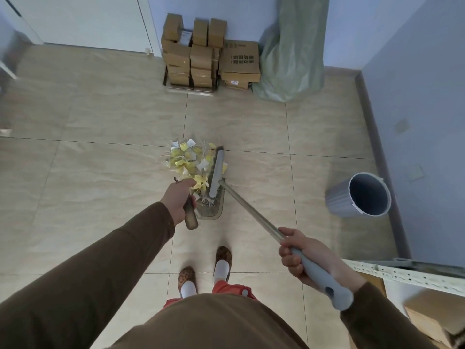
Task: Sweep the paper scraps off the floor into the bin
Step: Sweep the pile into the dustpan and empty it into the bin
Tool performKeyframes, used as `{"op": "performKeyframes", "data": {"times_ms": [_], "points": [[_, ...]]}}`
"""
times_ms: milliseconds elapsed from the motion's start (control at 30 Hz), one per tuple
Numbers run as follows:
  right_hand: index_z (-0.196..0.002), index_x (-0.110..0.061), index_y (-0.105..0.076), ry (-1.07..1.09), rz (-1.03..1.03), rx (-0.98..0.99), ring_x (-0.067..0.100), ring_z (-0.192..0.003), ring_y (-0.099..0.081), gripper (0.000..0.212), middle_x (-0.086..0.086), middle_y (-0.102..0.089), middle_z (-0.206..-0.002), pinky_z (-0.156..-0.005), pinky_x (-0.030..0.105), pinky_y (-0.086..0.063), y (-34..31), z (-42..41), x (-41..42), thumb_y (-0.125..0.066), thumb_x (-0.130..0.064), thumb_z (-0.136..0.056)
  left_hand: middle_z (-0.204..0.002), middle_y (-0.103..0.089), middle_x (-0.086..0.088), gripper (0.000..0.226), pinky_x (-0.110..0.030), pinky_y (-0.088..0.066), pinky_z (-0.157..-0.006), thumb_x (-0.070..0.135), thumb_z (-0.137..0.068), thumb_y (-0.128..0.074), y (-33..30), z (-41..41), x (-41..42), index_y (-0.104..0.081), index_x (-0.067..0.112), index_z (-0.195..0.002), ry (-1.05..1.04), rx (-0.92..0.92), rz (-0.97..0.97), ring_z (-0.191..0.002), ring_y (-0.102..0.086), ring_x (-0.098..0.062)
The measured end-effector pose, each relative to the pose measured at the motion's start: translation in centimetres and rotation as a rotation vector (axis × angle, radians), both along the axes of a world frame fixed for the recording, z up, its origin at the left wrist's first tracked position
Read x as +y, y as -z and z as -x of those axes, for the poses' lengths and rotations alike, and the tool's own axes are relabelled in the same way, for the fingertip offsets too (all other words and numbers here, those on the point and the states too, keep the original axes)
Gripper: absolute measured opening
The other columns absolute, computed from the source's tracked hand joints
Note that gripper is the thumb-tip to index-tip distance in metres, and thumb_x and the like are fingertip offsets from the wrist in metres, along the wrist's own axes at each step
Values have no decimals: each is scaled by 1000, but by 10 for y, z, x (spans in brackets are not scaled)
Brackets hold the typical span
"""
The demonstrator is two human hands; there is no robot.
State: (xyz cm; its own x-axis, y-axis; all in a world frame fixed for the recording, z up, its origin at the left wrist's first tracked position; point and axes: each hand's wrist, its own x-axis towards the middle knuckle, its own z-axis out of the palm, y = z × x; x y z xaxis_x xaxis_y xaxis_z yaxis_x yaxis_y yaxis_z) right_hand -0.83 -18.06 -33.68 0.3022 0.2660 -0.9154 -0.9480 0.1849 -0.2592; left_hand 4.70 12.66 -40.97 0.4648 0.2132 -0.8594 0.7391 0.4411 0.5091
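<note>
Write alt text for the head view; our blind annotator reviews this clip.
A person's right hand holds a broom against yellow and white paper scraps, while the left hand holds a dustpan on the tiled floor. A grey bin stands to the right.

Beige tiled floor (pixel 105 117), pale blue walls (pixel 415 71), white door (pixel 83 18), stacked cardboard boxes (pixel 201 54), green sack (pixel 294 51)

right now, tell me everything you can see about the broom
The broom has a long silvery metal pole, a grey plastic grip at its near end and a narrow grey head with dark bristles. It slants from lower right up to the floor ahead of the feet. The right hand is wrapped round the grip. The head rests over the dustpan, pressed against the yellow and white paper scraps.
</note>
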Motion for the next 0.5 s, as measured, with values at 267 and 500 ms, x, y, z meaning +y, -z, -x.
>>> {"op": "performKeyframes", "data": {"times_ms": [267, 500], "points": [[-134, -21, -42, -340, 308, -298, 12, -39, -44, 40, 8, -50, -66, -35, 20, -38, 18, -94, 18, -48, -4, -98, -56, -47, -7, 10, -26, -38, -48, 15, -92, -62, -8, -13, 25, -55, 10, -88, 110, -9, -100, -39, -40, -16], [-136, -8, -36, -706, 490, -474, 19, -54, -49, 38, 14, -51, -82, -49, 30, -48, 105, -220, 93, -42, -1, -99, -68, -59, -12, 11, -23, -37, -46, 16, -90, -60, -1, -21, 59, -55, 7, -90, 208, 52, -263, -40, -38, -16]]}}
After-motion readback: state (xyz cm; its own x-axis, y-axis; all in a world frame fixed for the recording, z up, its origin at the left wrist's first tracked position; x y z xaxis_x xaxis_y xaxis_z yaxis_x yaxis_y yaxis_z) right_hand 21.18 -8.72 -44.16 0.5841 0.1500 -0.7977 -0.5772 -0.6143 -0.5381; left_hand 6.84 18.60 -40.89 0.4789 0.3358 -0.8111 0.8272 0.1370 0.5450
